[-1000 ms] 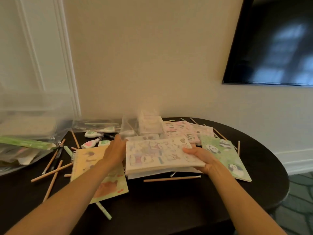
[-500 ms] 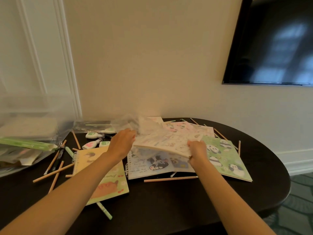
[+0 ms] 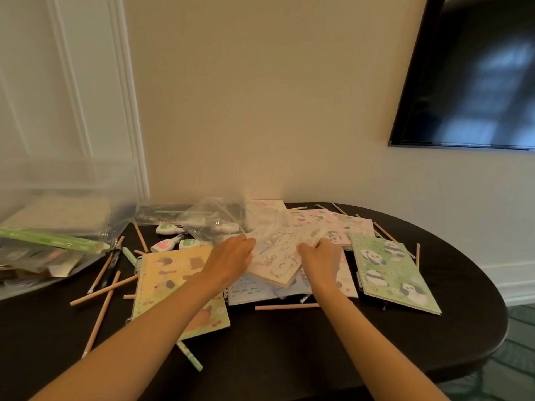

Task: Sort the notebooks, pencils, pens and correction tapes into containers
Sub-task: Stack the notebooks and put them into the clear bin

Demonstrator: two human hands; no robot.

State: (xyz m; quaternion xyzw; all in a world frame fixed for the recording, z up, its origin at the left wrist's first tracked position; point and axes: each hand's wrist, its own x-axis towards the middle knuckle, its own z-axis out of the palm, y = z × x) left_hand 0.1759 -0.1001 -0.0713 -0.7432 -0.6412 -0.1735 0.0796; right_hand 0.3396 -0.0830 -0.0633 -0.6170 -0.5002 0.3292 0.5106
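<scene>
The left hand (image 3: 231, 257) and right hand (image 3: 320, 260) each gripped a side edge of a tilted stack of thin pale line-drawn notebooks (image 3: 275, 256), held over the dark oval table (image 3: 289, 342) between a yellow spiral notebook (image 3: 165, 282) and a green panda notebook (image 3: 390, 270).

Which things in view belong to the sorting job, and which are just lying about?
Job: held white notebook, yellow notebook, panda notebook, pencils, correction tapes, mint-green pen, clear container.
Lying about: green carton, wall screen.
</scene>
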